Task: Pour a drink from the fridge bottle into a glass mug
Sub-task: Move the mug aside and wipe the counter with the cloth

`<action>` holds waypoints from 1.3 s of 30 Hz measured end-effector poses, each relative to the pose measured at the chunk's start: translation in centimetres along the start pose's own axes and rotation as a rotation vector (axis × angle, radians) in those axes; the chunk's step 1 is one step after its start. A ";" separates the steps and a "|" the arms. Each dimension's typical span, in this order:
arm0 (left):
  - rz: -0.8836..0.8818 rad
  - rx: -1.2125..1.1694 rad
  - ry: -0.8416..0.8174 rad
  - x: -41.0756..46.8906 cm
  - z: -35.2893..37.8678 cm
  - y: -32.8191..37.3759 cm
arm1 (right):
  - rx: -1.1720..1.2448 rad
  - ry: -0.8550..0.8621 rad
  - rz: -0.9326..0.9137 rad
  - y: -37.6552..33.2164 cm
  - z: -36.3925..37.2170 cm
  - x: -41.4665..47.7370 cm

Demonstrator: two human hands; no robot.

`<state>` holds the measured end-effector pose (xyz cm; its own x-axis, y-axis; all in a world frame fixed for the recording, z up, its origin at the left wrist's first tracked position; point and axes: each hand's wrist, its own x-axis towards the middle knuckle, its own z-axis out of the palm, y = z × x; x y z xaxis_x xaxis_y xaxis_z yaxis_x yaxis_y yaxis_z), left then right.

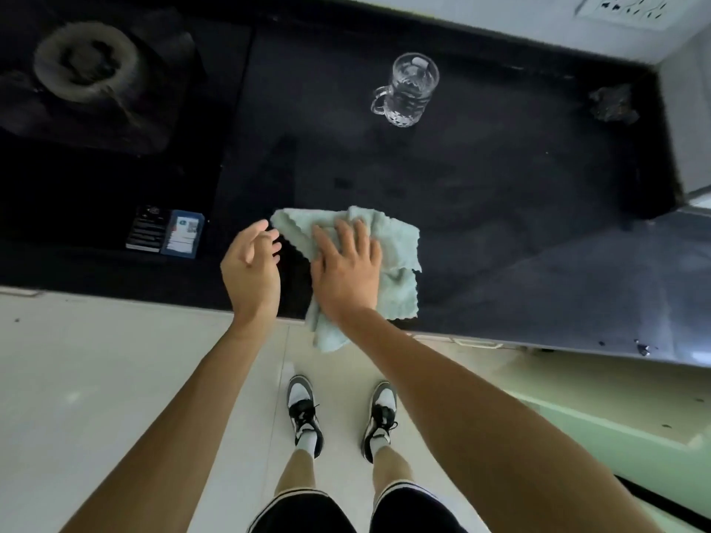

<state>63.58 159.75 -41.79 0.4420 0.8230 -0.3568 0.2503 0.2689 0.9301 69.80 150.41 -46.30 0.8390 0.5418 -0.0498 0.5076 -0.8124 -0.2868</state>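
A clear glass mug [409, 90] with a handle on its left stands upright at the back of the dark countertop [500, 194]; liquid seems to be in it. My right hand [346, 269] lies flat with straight fingers on a pale green cloth [396, 255] near the counter's front edge. Part of the cloth hangs over that edge. My left hand [252, 267] hovers just left of the cloth, fingers loosely curled, holding nothing. No bottle is in view.
A gas stove burner [86, 63] sits at the back left. A small dark box [165, 234] lies left of my left hand. A crumpled dark object [613, 103] rests at the back right by the wall. A wall socket [623, 9] is above.
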 end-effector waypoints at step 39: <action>0.024 0.003 -0.103 3.5 6.4 1.5 | 0.019 0.117 0.587 16.9 -5.9 11.0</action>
<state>70.98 159.85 -42.19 0.5343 0.7731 -0.3416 0.2410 0.2480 0.9383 88.81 141.35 -46.08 0.9947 -0.0250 -0.0997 -0.0503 -0.9642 -0.2604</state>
